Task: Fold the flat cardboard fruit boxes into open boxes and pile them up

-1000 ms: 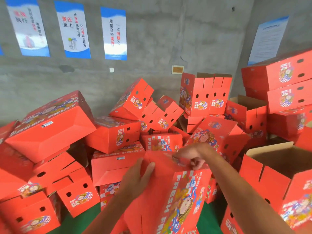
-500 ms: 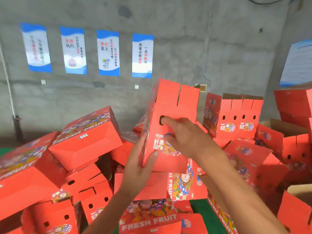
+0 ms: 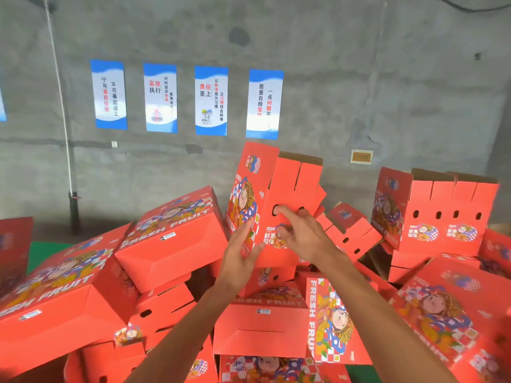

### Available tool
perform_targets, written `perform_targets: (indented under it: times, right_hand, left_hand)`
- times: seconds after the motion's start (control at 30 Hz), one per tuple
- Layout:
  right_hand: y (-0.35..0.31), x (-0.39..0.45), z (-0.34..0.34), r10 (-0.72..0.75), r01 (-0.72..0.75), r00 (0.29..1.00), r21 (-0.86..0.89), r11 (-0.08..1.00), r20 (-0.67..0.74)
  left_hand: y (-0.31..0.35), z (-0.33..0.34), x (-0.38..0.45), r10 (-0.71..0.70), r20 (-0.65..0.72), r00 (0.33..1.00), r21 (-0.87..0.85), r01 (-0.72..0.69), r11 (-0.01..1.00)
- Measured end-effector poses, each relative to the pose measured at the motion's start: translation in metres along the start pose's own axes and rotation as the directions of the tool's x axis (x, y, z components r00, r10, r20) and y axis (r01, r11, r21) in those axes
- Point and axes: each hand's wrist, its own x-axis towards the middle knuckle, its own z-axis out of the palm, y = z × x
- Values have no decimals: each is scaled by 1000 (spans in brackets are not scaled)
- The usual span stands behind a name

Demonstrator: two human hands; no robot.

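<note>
Since half second ago, folded red cardboard fruit box (image 3: 279, 205) pushed farther out, now frame centre above heap of red boxes (image 3: 171, 244). My left hand (image 3: 240, 258), right hand (image 3: 301, 236) flat against it, fingers straight, nothing gripped. Judging release onto pile.

Light: bright, even, diffuse; source unseen.
Shadows: soft, dark only in gaps between the piled red printed cardboard boxes (image 3: 171, 241).
Blur: lower right boxes smeared; 4 blue-and-white wall posters (image 3: 211, 100) soft.
Distortion: wide-angle bending at edges.
</note>
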Motion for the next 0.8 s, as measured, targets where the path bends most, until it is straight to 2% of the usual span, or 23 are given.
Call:
perform_targets:
  times: [0.1, 0.27, 0.47, 0.67, 0.8]
  right_hand:
    - [8, 16, 14, 6, -6, 1000, 14, 1000, 3]
    - [10, 40, 36, -5, 5, 1000, 10, 1000, -9]
    - [15, 55, 56, -19, 19, 1000, -37, 999, -16]
    - [23, 66, 60, -10, 16, 998, -87, 996, 66]
    - [19, 68, 58, 17, 4, 994, -197, 980, 104]
  left_hand:
    - [-13, 1, 9, -25, 3, 1000, 2, 25, 1000]
    - [-29, 4, 29, -60, -72, 996, -3, 60, 998]
    - [-46, 7, 39, -83, -67, 994, 54, 87, 995]
    - [-63, 11, 52, -134, -68, 989, 45, 137, 990]
    - [-56, 12, 61, -85, -49, 995, 50, 88, 995]
